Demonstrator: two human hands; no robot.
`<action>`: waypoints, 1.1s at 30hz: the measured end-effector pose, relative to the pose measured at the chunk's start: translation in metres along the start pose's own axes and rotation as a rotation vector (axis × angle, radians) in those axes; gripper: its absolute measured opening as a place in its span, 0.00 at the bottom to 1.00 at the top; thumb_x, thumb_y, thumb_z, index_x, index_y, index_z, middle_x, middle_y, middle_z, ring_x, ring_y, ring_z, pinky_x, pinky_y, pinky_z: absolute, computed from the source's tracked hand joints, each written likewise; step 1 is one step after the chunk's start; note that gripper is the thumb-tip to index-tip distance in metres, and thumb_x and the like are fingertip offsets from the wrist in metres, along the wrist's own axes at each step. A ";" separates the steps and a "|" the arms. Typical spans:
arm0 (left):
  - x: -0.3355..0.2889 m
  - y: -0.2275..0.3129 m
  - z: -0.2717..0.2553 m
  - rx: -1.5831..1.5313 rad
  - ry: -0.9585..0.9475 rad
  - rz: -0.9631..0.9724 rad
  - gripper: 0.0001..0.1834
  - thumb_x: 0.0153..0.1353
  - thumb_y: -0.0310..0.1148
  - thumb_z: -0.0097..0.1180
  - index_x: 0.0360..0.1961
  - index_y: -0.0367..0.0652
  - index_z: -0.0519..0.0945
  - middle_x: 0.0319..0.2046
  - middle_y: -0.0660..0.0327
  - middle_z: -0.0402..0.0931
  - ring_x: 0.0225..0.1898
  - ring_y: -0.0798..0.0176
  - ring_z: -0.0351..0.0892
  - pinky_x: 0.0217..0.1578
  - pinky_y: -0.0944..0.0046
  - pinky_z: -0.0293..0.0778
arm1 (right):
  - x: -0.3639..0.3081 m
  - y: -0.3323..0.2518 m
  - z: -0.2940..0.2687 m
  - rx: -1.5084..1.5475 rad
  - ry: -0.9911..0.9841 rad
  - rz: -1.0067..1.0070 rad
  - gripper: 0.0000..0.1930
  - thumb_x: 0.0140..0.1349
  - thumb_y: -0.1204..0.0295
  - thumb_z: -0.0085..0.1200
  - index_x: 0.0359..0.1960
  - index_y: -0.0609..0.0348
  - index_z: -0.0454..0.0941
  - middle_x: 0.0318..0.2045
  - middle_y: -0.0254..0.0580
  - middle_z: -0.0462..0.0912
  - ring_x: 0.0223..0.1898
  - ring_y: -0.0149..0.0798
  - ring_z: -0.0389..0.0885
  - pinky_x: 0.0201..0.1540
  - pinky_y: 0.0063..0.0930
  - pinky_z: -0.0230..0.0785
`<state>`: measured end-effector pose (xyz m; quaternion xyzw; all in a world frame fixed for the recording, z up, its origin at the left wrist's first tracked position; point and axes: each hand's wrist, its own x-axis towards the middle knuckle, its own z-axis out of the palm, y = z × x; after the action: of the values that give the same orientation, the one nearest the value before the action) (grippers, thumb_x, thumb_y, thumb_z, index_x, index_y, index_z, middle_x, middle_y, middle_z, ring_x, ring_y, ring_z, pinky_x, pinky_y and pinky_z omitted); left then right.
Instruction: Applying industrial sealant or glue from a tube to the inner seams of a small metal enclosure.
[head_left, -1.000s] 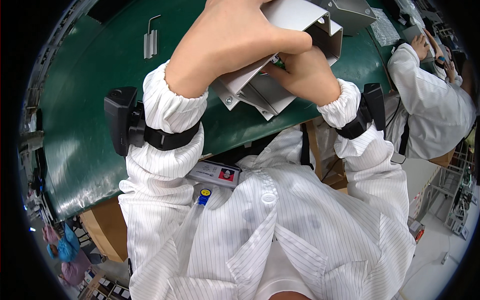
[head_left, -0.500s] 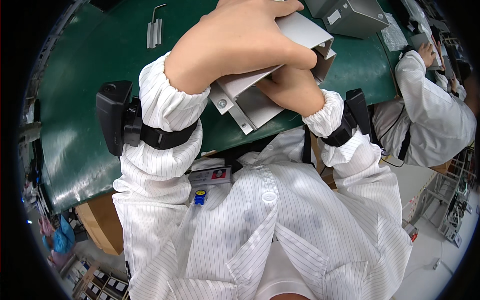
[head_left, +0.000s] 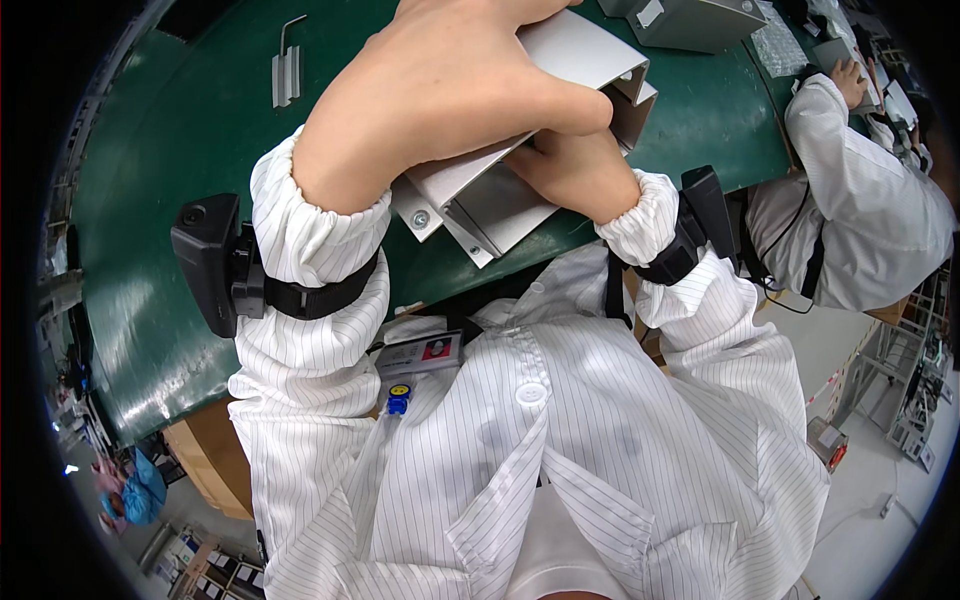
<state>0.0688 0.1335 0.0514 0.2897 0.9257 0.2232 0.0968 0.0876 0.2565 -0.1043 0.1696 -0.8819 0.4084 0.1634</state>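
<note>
While the left hand (head_left: 450, 100) is spread over a silver metal housing (head_left: 590, 55) near the desk's (head_left: 190, 240) near edge in the head view, the right hand (head_left: 580, 175) is stuck inside it. Fingertips are hidden, so can't tell if either's pinching anything. Bent metal key (head_left: 283, 38) and a little ribbed bar (head_left: 286, 80) sit toward the desk's left edge; another grey housing (head_left: 695, 28)'s further from the near edge, off right.

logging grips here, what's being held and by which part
Grey metal housing: the left hand holds its upper panel; the right hand is inside, its grip hidden.
</note>
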 end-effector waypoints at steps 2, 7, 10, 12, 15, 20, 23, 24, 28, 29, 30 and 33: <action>0.000 -0.001 -0.001 -0.009 -0.011 0.009 0.44 0.35 0.51 0.55 0.56 0.38 0.69 0.47 0.41 0.67 0.47 0.42 0.67 0.50 0.58 0.65 | 0.000 -0.001 -0.001 0.017 -0.004 0.005 0.07 0.50 0.64 0.56 0.24 0.52 0.81 0.18 0.41 0.79 0.20 0.45 0.78 0.25 0.35 0.69; 0.000 -0.003 -0.001 -0.006 -0.016 0.000 0.44 0.35 0.52 0.55 0.56 0.38 0.69 0.46 0.41 0.67 0.47 0.42 0.67 0.50 0.58 0.65 | 0.000 0.000 0.000 0.021 0.026 0.025 0.08 0.51 0.64 0.55 0.23 0.51 0.81 0.17 0.43 0.79 0.20 0.46 0.77 0.25 0.36 0.69; -0.002 0.003 0.000 0.015 0.000 -0.009 0.44 0.35 0.51 0.55 0.56 0.38 0.69 0.45 0.41 0.68 0.47 0.42 0.67 0.51 0.58 0.65 | 0.000 0.005 0.001 -0.022 0.020 0.058 0.10 0.52 0.62 0.55 0.21 0.53 0.81 0.17 0.45 0.78 0.20 0.48 0.77 0.26 0.37 0.68; -0.002 0.002 0.000 0.033 0.015 -0.012 0.45 0.35 0.51 0.55 0.56 0.38 0.69 0.45 0.42 0.68 0.47 0.42 0.67 0.51 0.58 0.65 | 0.001 0.005 0.000 -0.029 0.005 0.069 0.11 0.52 0.61 0.55 0.21 0.53 0.81 0.16 0.46 0.78 0.21 0.49 0.77 0.26 0.38 0.68; 0.000 -0.005 -0.001 -0.003 -0.011 0.002 0.45 0.34 0.52 0.55 0.56 0.38 0.69 0.45 0.42 0.68 0.47 0.42 0.67 0.50 0.58 0.65 | 0.001 0.004 -0.003 -0.024 -0.018 0.086 0.12 0.53 0.60 0.54 0.21 0.53 0.81 0.16 0.47 0.78 0.21 0.50 0.77 0.27 0.39 0.68; -0.002 -0.003 -0.002 -0.022 -0.016 0.015 0.45 0.35 0.52 0.54 0.56 0.38 0.69 0.45 0.41 0.68 0.46 0.42 0.67 0.50 0.59 0.65 | 0.000 0.006 -0.004 -0.025 -0.008 0.073 0.12 0.54 0.60 0.54 0.21 0.53 0.81 0.16 0.47 0.78 0.21 0.50 0.77 0.28 0.39 0.68; -0.002 -0.008 0.001 -0.014 0.007 0.032 0.45 0.35 0.52 0.54 0.56 0.38 0.69 0.45 0.41 0.68 0.46 0.42 0.67 0.50 0.59 0.65 | 0.001 0.006 -0.003 -0.027 -0.002 0.060 0.12 0.53 0.61 0.55 0.22 0.55 0.81 0.17 0.47 0.78 0.22 0.50 0.77 0.28 0.39 0.68; -0.002 -0.008 0.001 -0.015 0.007 0.031 0.45 0.35 0.52 0.54 0.56 0.38 0.69 0.45 0.41 0.68 0.46 0.42 0.67 0.50 0.59 0.65 | 0.001 0.006 -0.003 -0.004 0.017 0.072 0.12 0.52 0.61 0.56 0.22 0.56 0.81 0.18 0.48 0.78 0.22 0.50 0.77 0.29 0.39 0.68; -0.003 -0.008 0.000 -0.015 0.003 0.018 0.45 0.35 0.52 0.54 0.56 0.37 0.69 0.45 0.40 0.68 0.46 0.41 0.68 0.49 0.58 0.66 | 0.001 0.004 -0.004 0.019 0.017 0.106 0.12 0.50 0.62 0.57 0.24 0.60 0.81 0.19 0.50 0.79 0.23 0.51 0.77 0.29 0.40 0.69; -0.003 -0.008 0.001 -0.018 0.013 0.040 0.45 0.35 0.52 0.54 0.56 0.37 0.69 0.45 0.40 0.68 0.46 0.41 0.68 0.49 0.58 0.66 | 0.001 0.004 -0.005 0.018 0.017 0.107 0.12 0.50 0.62 0.57 0.24 0.60 0.81 0.19 0.50 0.79 0.23 0.51 0.77 0.29 0.40 0.69; -0.003 -0.008 0.000 -0.018 0.013 0.039 0.45 0.35 0.52 0.54 0.56 0.37 0.69 0.45 0.40 0.68 0.46 0.41 0.68 0.49 0.58 0.66 | 0.001 0.004 -0.005 -0.005 0.020 0.096 0.12 0.50 0.63 0.57 0.23 0.61 0.80 0.19 0.49 0.79 0.23 0.51 0.77 0.29 0.40 0.69; -0.002 -0.009 -0.001 -0.014 0.005 0.050 0.45 0.35 0.52 0.53 0.56 0.37 0.69 0.45 0.39 0.68 0.45 0.41 0.68 0.49 0.58 0.66 | 0.001 0.003 -0.006 -0.051 0.019 0.085 0.13 0.50 0.63 0.58 0.22 0.62 0.80 0.18 0.49 0.78 0.22 0.51 0.77 0.28 0.39 0.69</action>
<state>0.0659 0.1254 0.0483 0.3113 0.9169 0.2329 0.0908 0.0869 0.2628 -0.1020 0.1239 -0.8969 0.3938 0.1588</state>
